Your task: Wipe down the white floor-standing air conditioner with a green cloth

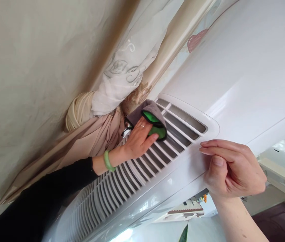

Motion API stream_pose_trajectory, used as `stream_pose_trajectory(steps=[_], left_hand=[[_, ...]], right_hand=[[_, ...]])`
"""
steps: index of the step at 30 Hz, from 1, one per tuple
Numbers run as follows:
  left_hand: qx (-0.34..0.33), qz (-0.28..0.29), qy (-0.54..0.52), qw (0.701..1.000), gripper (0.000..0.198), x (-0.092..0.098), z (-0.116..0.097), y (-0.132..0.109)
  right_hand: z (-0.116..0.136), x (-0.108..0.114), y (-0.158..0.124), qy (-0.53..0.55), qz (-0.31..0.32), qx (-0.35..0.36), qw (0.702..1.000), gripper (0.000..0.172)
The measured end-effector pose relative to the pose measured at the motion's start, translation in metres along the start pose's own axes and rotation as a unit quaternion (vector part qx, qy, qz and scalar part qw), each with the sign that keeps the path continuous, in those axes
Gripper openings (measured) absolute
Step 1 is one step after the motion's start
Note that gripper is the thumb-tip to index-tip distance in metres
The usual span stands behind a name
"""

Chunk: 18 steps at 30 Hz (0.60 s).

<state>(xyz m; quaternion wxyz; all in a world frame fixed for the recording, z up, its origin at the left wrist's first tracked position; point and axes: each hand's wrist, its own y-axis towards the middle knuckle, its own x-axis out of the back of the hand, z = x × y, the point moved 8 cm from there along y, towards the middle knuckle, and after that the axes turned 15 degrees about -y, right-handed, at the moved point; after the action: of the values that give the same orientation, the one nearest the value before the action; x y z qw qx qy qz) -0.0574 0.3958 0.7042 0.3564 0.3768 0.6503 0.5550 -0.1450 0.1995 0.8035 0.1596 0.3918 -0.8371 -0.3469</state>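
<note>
My left hand (pixel 138 139), with a green bangle (pixel 108 160) on its wrist, holds a grey and green cleaning cloth (pixel 154 116). Its fingers are tucked into the cloth's fold, and the cloth lies against the slatted vent grille (pixel 177 134) of a white air conditioner (pixel 233 77). My right hand (pixel 234 168) is beside the smooth edge of the unit, its fingers together and partly curled, with nothing visible in them. Whether those fingertips touch the casing, I cannot tell.
A white sheer curtain (pixel 122 77) and a gathered beige-pink curtain (pixel 94 134) hang close behind the grille, next to the wall (pixel 36 60). At the lower right are a dark brown piece of furniture (pixel 280 223) and a green leaf tip (pixel 184 233).
</note>
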Motion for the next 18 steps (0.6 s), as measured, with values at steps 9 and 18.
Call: stream_pose_trajectory(steps=[9,18], left_hand=[[0.023,-0.012,-0.04,0.999,0.084,0.008,0.071,0.071],[-0.05,0.008,-0.008,0.999,0.061,-0.003,-0.002,0.044]], right_hand=[[0.001,-0.002,-0.003,0.013,-0.002,-0.007,1.0,0.017],[0.0,-0.004,-0.002,0.017,0.013,-0.022,1.0,0.018]])
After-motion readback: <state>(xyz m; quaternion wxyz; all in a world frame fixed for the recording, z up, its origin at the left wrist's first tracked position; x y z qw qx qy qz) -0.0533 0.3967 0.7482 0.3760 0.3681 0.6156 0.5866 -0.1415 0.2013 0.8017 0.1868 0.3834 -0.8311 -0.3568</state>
